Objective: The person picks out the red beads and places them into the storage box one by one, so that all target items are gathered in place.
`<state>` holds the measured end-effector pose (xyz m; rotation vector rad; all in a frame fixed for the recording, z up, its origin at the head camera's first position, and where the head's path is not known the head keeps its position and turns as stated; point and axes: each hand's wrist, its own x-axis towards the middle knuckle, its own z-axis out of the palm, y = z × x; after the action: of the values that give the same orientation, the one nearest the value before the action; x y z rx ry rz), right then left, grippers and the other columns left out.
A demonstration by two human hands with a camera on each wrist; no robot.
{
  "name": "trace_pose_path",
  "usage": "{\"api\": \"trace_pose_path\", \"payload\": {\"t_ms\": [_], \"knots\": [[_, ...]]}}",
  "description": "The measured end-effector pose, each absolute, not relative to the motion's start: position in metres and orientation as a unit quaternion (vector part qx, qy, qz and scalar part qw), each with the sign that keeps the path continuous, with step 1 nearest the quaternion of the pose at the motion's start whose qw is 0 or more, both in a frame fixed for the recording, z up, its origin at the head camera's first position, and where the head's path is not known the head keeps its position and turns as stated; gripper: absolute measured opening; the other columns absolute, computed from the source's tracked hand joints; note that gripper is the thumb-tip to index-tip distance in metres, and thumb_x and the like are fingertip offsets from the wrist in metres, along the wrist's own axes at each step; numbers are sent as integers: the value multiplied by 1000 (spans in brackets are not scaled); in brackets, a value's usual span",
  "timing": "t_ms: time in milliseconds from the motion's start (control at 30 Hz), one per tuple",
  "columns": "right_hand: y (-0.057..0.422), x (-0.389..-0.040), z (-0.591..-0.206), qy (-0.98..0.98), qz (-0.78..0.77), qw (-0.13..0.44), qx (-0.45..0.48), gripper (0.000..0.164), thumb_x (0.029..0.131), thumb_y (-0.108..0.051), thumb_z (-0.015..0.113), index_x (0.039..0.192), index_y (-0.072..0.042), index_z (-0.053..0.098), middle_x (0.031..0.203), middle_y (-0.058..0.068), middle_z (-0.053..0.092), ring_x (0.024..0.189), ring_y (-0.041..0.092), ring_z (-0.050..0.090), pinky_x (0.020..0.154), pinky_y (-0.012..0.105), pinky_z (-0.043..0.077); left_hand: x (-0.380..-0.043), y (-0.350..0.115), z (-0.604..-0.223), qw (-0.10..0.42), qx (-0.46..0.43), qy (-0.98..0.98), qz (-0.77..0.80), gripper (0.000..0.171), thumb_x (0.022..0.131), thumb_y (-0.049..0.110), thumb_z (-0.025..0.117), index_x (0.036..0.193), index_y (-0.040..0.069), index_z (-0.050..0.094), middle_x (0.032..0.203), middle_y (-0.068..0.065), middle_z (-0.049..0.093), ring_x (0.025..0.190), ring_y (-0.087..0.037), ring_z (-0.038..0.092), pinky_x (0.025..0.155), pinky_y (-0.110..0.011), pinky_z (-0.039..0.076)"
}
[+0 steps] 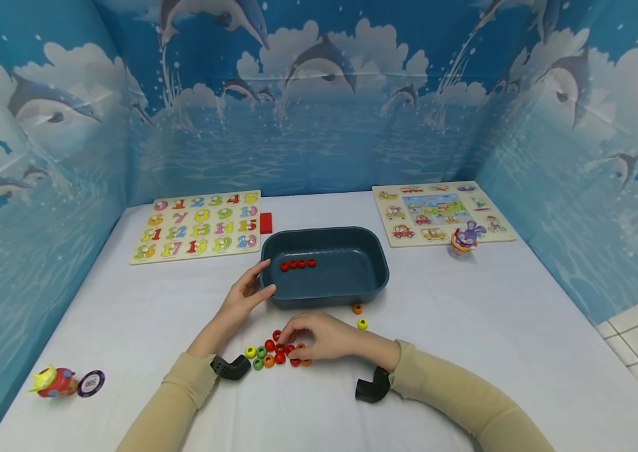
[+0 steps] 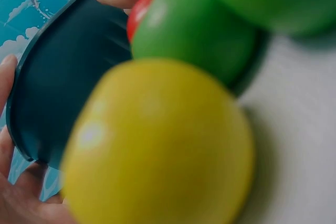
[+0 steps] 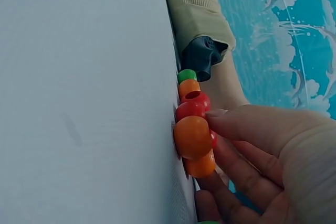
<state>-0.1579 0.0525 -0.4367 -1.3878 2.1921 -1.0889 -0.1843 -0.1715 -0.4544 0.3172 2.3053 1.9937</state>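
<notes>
A dark blue tray [image 1: 347, 276] stands mid-table with a row of several red beads [image 1: 293, 263] along its left inside. My left hand [image 1: 240, 300] grips the tray's left front corner, thumb at the front rim and fingers along the left side. In front of the tray lies a cluster of red, orange, green [image 1: 262, 351] and yellow beads [image 1: 250, 351]. Over its right part my right hand [image 1: 323, 336] reaches down, thumb and fingers pinching a red bead [image 3: 213, 139]. In the right wrist view an orange bead [image 3: 192, 137] partly covers that pinch.
An orange bead [image 1: 357, 309] and a yellow bead [image 1: 362, 323] lie near the tray's front right. Behind stand a number puzzle board [image 1: 197, 229], a red block [image 1: 265, 223] and a picture puzzle board [image 1: 437, 213] with a rabbit toy [image 1: 464, 238]. A figurine [image 1: 56, 382] and round chip [image 1: 91, 383] lie far left.
</notes>
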Motion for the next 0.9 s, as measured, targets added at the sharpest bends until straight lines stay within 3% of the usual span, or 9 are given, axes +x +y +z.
{"api": "trace_pose_path", "payload": {"t_ms": [400,900], "knots": [[57,-166,-438,758,-392,203,-480,16,82,-18,65,99,-18,65,94,-13,62,86,4,56,78,19,47,-185,-171,-454,45,89,754,649,58,80,35,65,132,35,39,142,7,26,130,-17,24,103,-37,26],[53,-164,-432,800,-342,148,-470,17,79,-24,67,96,-20,66,89,-16,59,80,4,52,69,16,45,-185,-172,-454,48,88,753,650,56,80,35,65,130,38,40,142,6,26,129,-19,25,103,-38,26]]}}
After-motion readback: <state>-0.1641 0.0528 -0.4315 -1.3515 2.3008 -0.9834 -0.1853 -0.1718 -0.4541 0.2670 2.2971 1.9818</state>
